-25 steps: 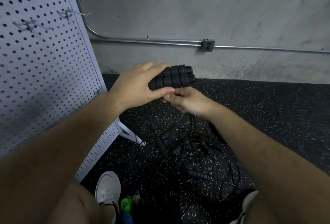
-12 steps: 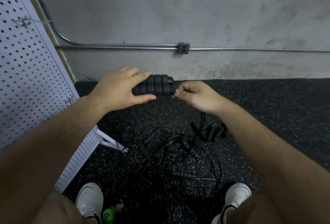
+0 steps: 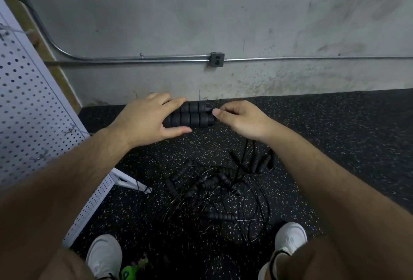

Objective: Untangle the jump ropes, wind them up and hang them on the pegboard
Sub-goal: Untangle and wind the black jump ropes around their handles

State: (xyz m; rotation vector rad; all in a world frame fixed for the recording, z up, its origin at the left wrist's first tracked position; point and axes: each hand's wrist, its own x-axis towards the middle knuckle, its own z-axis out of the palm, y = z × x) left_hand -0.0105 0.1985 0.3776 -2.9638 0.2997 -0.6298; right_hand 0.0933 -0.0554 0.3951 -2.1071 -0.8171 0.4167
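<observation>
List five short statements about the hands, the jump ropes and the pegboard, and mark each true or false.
1. The left hand holds two black ribbed handles side by side. True.
2. The right hand lies flat on the floor. False: it is raised and pinches the cord at the handles' end.
3. A tangled pile of jump ropes lies on the speckled floor. True.
4. The pegboard stands at the right. False: the white pegboard stands at the left.
5. A wound rope hangs on the pegboard. False: no rope hangs on the part in view.
</observation>
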